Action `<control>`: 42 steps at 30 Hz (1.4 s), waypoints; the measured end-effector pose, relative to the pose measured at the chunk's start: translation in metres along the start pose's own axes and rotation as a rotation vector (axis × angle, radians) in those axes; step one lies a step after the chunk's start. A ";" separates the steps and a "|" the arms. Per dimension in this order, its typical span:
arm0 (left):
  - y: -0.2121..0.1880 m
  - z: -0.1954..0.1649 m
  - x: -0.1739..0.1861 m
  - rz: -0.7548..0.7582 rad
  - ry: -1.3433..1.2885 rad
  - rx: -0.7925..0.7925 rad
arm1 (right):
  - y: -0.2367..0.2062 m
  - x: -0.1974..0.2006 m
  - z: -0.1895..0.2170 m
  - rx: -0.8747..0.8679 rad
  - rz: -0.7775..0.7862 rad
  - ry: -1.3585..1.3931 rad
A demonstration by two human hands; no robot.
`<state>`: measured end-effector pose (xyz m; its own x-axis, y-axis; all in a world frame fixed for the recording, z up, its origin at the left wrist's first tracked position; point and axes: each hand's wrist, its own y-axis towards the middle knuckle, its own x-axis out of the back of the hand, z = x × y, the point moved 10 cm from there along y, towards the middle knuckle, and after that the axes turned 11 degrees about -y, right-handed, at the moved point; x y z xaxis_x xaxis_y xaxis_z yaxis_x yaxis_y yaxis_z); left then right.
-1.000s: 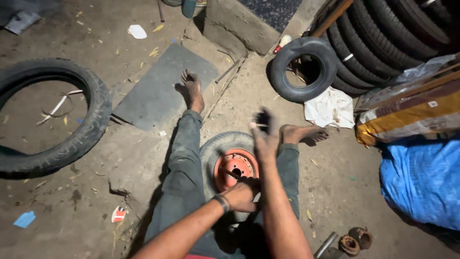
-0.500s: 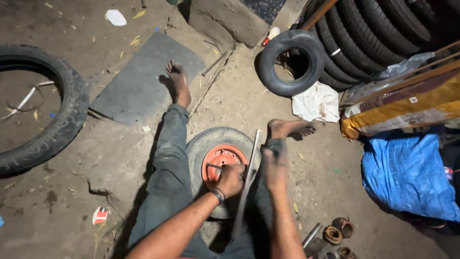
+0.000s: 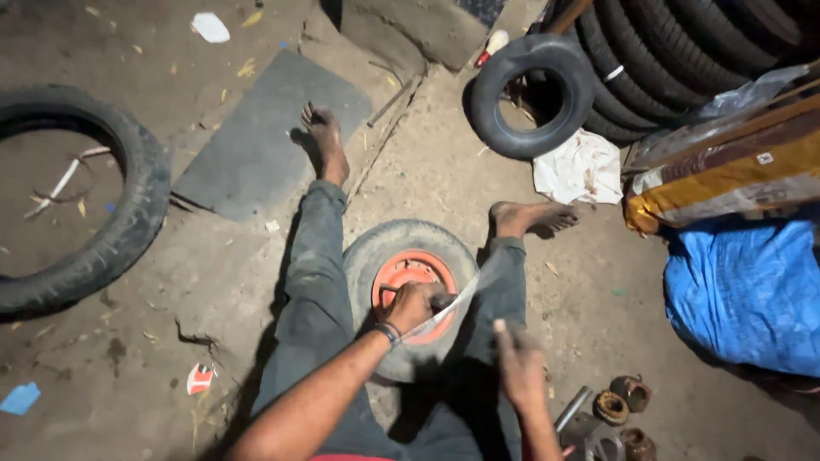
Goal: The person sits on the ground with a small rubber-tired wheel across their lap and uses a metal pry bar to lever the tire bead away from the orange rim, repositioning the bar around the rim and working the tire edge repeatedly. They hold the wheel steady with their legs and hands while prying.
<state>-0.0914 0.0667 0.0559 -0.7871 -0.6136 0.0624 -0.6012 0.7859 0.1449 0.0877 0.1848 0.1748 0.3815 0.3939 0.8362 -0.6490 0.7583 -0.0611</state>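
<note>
A person sits barefoot on a dusty concrete floor [image 3: 213, 282], legs spread around a small wheel [image 3: 410, 294] that lies flat between the knees, its grey tyre ringing an orange rim [image 3: 401, 271]. The left hand [image 3: 416, 305] rests on the rim, its grip closed around the lower end of a long flat metal bar [image 3: 457, 300], which slants up and to the right across the tyre; the bar is blurred along its length. The right hand [image 3: 518, 363] hovers just beside the wheel, near the right knee; it is blurred, with something pale showing at its top, and whether its grip is open or closed on anything cannot be told. A large black tyre [image 3: 128, 205] lies flat at the left, well apart from the wheel. Another, smaller black tyre [image 3: 487, 94] stands upright beyond the right foot, leaning against a stack of tyres [image 3: 675, 51]. A white cloth [image 3: 581, 166] lies crumpled near it, a blue tarpaulin [image 3: 752, 290] spreads at the right, and rusty round metal parts [image 3: 619, 401] sit near the right hand
</note>
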 end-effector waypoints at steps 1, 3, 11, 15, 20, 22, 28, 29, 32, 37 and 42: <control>-0.004 0.001 -0.006 0.014 0.046 -0.011 | -0.003 -0.013 0.015 0.053 0.091 -0.077; -0.013 0.009 -0.022 0.089 0.137 0.006 | -0.019 -0.039 0.054 0.226 0.206 -0.094; -0.037 0.074 0.079 -0.078 -0.016 0.084 | -0.031 -0.053 0.100 0.230 0.203 0.073; -0.065 0.134 0.135 -0.586 -0.601 0.548 | -0.034 -0.020 0.096 0.140 0.120 0.052; -0.043 0.110 0.121 -0.385 -0.326 0.428 | -0.040 -0.004 0.100 0.168 0.062 -0.057; -0.046 0.110 0.117 -0.363 -0.252 0.459 | -0.040 -0.002 0.096 0.154 0.052 0.016; -0.036 0.077 0.082 -0.111 0.578 0.123 | -0.060 -0.002 0.076 0.073 0.140 -0.015; -0.033 0.079 0.065 0.001 0.714 0.106 | -0.064 -0.004 0.075 0.077 0.159 -0.011; -0.022 0.089 0.024 0.281 0.914 0.113 | -0.071 -0.007 0.075 0.159 0.168 0.067; -0.021 0.112 0.019 0.460 1.039 0.447 | -0.039 -0.010 0.028 -0.004 0.177 0.074; -0.022 0.116 0.025 0.389 1.088 0.413 | -0.007 -0.018 -0.054 -0.481 0.291 0.369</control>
<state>-0.1136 0.0434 -0.0601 -0.5173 0.0793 0.8521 -0.5062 0.7745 -0.3793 0.1213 0.2005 0.1304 0.4911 0.7041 0.5129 -0.4268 0.7077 -0.5629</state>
